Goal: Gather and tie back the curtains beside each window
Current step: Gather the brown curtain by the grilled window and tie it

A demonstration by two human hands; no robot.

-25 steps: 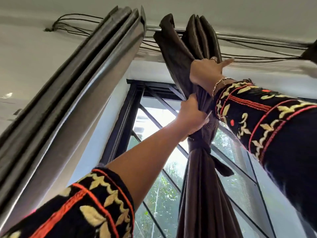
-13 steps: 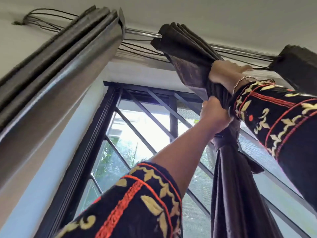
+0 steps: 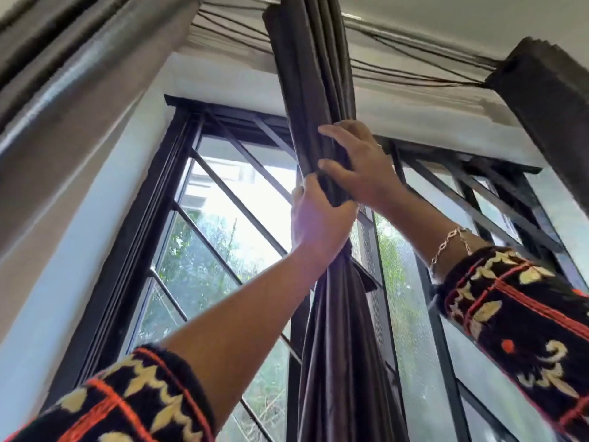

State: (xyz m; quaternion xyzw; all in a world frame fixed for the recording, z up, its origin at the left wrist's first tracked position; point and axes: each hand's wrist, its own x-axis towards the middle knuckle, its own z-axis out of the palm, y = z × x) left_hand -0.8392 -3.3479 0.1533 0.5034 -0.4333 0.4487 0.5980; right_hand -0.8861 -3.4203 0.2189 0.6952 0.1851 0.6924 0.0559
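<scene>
A dark brown curtain (image 3: 314,74) hangs gathered in a narrow bundle between two black-framed windows. My left hand (image 3: 317,215) grips the bundle from the left, just above a fabric tie (image 3: 358,271) knotted round it. My right hand (image 3: 360,164) sits directly above, fingers curled round the folds from the right. Below the tie the curtain falls straight down. My left hand hides most of the knot.
A grey-brown gathered curtain (image 3: 73,81) hangs at the far left and another dark one (image 3: 548,100) at the upper right. Cords and a rail (image 3: 404,68) run along the ceiling. The left window (image 3: 204,244) and right window (image 3: 471,199) have diagonal black bars.
The view has swung so the curtain now stands upright in the middle. My right hand has slid down the bundle and sits just above my left hand.
</scene>
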